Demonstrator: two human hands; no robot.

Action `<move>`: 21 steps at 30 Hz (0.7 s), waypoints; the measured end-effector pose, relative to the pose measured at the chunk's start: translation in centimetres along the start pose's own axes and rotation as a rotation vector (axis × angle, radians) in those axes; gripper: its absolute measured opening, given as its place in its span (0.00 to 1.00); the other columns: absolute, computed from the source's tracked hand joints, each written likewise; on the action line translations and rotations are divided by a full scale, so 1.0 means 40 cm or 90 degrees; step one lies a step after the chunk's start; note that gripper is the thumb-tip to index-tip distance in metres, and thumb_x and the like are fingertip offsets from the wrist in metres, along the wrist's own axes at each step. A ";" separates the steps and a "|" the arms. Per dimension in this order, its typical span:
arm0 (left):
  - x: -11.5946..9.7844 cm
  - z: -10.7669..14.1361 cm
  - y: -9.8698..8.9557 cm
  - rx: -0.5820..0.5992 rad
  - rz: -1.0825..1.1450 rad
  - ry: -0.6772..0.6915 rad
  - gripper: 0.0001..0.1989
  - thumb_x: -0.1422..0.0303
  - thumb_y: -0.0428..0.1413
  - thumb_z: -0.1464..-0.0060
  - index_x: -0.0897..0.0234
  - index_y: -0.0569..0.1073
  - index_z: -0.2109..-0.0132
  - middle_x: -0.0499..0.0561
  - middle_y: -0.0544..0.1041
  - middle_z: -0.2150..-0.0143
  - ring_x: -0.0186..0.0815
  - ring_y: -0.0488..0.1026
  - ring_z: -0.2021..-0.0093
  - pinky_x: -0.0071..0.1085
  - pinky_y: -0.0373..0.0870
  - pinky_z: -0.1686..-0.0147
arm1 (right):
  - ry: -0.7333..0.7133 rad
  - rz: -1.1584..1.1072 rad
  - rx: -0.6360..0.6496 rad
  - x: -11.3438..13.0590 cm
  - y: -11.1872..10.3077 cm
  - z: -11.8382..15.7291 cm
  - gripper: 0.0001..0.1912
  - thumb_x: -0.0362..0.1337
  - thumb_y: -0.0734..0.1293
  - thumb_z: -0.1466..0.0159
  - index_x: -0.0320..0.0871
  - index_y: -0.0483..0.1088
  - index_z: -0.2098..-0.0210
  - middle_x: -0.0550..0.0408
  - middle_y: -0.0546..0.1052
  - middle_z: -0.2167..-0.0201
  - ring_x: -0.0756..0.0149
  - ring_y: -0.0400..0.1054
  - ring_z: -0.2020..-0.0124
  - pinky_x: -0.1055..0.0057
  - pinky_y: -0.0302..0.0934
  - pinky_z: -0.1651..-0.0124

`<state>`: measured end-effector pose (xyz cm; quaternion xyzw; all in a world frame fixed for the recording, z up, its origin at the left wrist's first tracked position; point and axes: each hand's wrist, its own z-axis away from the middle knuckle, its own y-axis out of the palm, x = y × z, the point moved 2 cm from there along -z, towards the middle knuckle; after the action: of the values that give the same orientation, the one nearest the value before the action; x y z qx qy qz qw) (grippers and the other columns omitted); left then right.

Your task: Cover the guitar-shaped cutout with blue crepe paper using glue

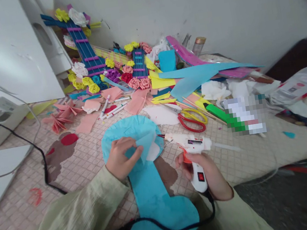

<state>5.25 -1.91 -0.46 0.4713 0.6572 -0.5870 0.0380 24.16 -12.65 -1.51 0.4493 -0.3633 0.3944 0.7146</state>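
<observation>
A large blue paper-covered shape, rounded at both ends, lies from the table's middle down towards my body. My left hand rests over its upper round part, thumb and fingers closed on a loose blue paper flap. Beneath the lifted flap a white patch shows. My right hand is wrapped round the handle of a white glue gun with an orange trigger. The gun's nozzle points left, close to the right edge of the round part. A clear glue stick sticks out of its back.
Red-handled scissors and yellow scissors lie beyond the gun, beside a green marker. Paper flowers, pens and scraps crowd the wall side. A power strip stands left. The gun's black cable crosses the blue shape.
</observation>
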 end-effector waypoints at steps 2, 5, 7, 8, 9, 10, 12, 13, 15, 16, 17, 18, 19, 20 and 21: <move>-0.001 0.000 0.000 0.002 -0.002 0.002 0.12 0.64 0.50 0.48 0.63 0.64 0.76 0.49 0.73 0.72 0.37 0.70 0.66 0.39 0.58 0.63 | 0.001 -0.007 -0.006 0.005 0.009 0.000 0.12 0.42 0.66 0.50 0.38 0.71 0.80 0.54 0.73 0.81 0.77 0.57 0.88 0.77 0.48 0.84; -0.001 0.001 -0.001 -0.001 0.003 0.011 0.12 0.64 0.50 0.47 0.63 0.64 0.76 0.49 0.73 0.72 0.37 0.69 0.66 0.39 0.58 0.63 | 0.014 -0.011 -0.021 0.005 0.012 -0.005 0.12 0.42 0.65 0.50 0.39 0.70 0.81 0.56 0.69 0.86 0.76 0.57 0.88 0.77 0.48 0.84; -0.002 0.002 -0.002 -0.006 0.006 0.025 0.11 0.65 0.50 0.47 0.63 0.65 0.76 0.50 0.73 0.71 0.37 0.69 0.65 0.39 0.59 0.63 | 0.033 -0.015 -0.029 0.004 0.007 -0.012 0.12 0.42 0.65 0.50 0.39 0.70 0.81 0.57 0.67 0.90 0.75 0.57 0.88 0.77 0.49 0.84; -0.003 0.003 -0.003 -0.008 0.007 0.034 0.11 0.65 0.50 0.47 0.63 0.65 0.76 0.50 0.73 0.70 0.37 0.69 0.65 0.39 0.59 0.63 | 0.040 -0.016 -0.033 0.004 0.005 -0.016 0.12 0.43 0.65 0.51 0.39 0.70 0.81 0.57 0.66 0.90 0.74 0.57 0.88 0.77 0.49 0.84; -0.004 0.003 -0.004 -0.010 0.007 0.042 0.11 0.65 0.50 0.47 0.63 0.64 0.75 0.51 0.73 0.70 0.37 0.69 0.65 0.38 0.60 0.63 | 0.046 -0.018 -0.038 0.005 0.002 -0.021 0.12 0.43 0.64 0.51 0.39 0.70 0.81 0.58 0.66 0.91 0.74 0.57 0.88 0.77 0.49 0.84; -0.005 0.004 -0.005 -0.013 0.007 0.050 0.11 0.65 0.50 0.47 0.63 0.64 0.75 0.51 0.73 0.70 0.37 0.69 0.65 0.38 0.60 0.64 | 0.052 -0.019 -0.043 0.006 0.001 -0.027 0.13 0.43 0.64 0.51 0.39 0.70 0.81 0.58 0.66 0.90 0.75 0.56 0.88 0.78 0.49 0.84; -0.007 0.005 -0.007 -0.016 0.008 0.062 0.10 0.66 0.50 0.47 0.63 0.64 0.75 0.51 0.73 0.71 0.38 0.69 0.66 0.38 0.61 0.64 | 0.060 -0.026 -0.061 0.011 0.001 -0.037 0.12 0.43 0.64 0.51 0.39 0.69 0.81 0.58 0.67 0.89 0.75 0.55 0.88 0.78 0.48 0.85; -0.007 0.005 -0.007 -0.015 0.011 0.065 0.10 0.66 0.50 0.47 0.63 0.65 0.75 0.51 0.73 0.71 0.38 0.69 0.66 0.38 0.62 0.64 | 0.064 -0.028 -0.072 0.013 0.003 -0.042 0.12 0.43 0.65 0.52 0.40 0.69 0.81 0.58 0.68 0.88 0.76 0.55 0.88 0.78 0.48 0.86; -0.007 0.005 -0.007 -0.013 0.020 0.069 0.10 0.66 0.50 0.47 0.63 0.65 0.75 0.52 0.72 0.71 0.37 0.69 0.66 0.38 0.63 0.64 | 0.065 -0.024 -0.094 0.018 0.009 -0.052 0.12 0.43 0.65 0.53 0.39 0.68 0.81 0.58 0.70 0.86 0.77 0.55 0.89 0.78 0.47 0.87; -0.007 0.005 -0.007 -0.011 0.024 0.071 0.10 0.66 0.50 0.48 0.63 0.65 0.75 0.52 0.72 0.72 0.37 0.69 0.67 0.38 0.63 0.64 | 0.062 -0.019 -0.099 0.019 0.012 -0.056 0.12 0.43 0.65 0.53 0.39 0.68 0.82 0.57 0.70 0.85 0.77 0.55 0.89 0.78 0.47 0.87; -0.007 0.004 -0.007 -0.010 0.026 0.073 0.10 0.67 0.51 0.48 0.64 0.64 0.75 0.52 0.72 0.72 0.37 0.69 0.67 0.38 0.64 0.64 | 0.056 -0.014 -0.101 0.020 0.014 -0.061 0.12 0.43 0.64 0.52 0.39 0.68 0.82 0.57 0.71 0.84 0.77 0.56 0.89 0.78 0.47 0.87; -0.008 0.004 -0.008 -0.013 0.027 0.075 0.10 0.67 0.51 0.48 0.63 0.64 0.75 0.51 0.72 0.72 0.37 0.69 0.67 0.38 0.64 0.65 | 0.050 -0.012 -0.100 0.020 0.016 -0.065 0.13 0.43 0.64 0.52 0.38 0.68 0.82 0.57 0.71 0.83 0.77 0.56 0.89 0.79 0.47 0.87; -0.009 0.004 -0.008 -0.016 0.026 0.078 0.10 0.67 0.50 0.48 0.63 0.64 0.75 0.51 0.72 0.72 0.37 0.69 0.67 0.37 0.65 0.65 | 0.046 -0.016 -0.098 0.020 0.018 -0.070 0.13 0.43 0.64 0.51 0.38 0.68 0.82 0.57 0.72 0.83 0.78 0.56 0.89 0.79 0.47 0.87; -0.010 0.003 -0.009 -0.019 0.025 0.081 0.10 0.67 0.51 0.48 0.63 0.64 0.76 0.51 0.72 0.72 0.37 0.69 0.68 0.37 0.65 0.66 | 0.043 -0.020 -0.096 0.019 0.019 -0.075 0.13 0.43 0.64 0.51 0.38 0.68 0.82 0.56 0.71 0.83 0.78 0.57 0.89 0.79 0.47 0.87; -0.010 0.003 -0.009 -0.021 0.026 0.084 0.10 0.67 0.51 0.48 0.63 0.64 0.76 0.51 0.72 0.72 0.37 0.69 0.68 0.37 0.65 0.66 | 0.042 -0.025 -0.097 0.018 0.019 -0.079 0.13 0.43 0.64 0.51 0.38 0.68 0.82 0.56 0.71 0.83 0.78 0.56 0.89 0.79 0.47 0.87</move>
<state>5.18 -2.18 0.02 0.5214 0.6584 -0.5427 0.0141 24.31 -9.34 -1.68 0.3874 -0.3598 0.3660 0.7658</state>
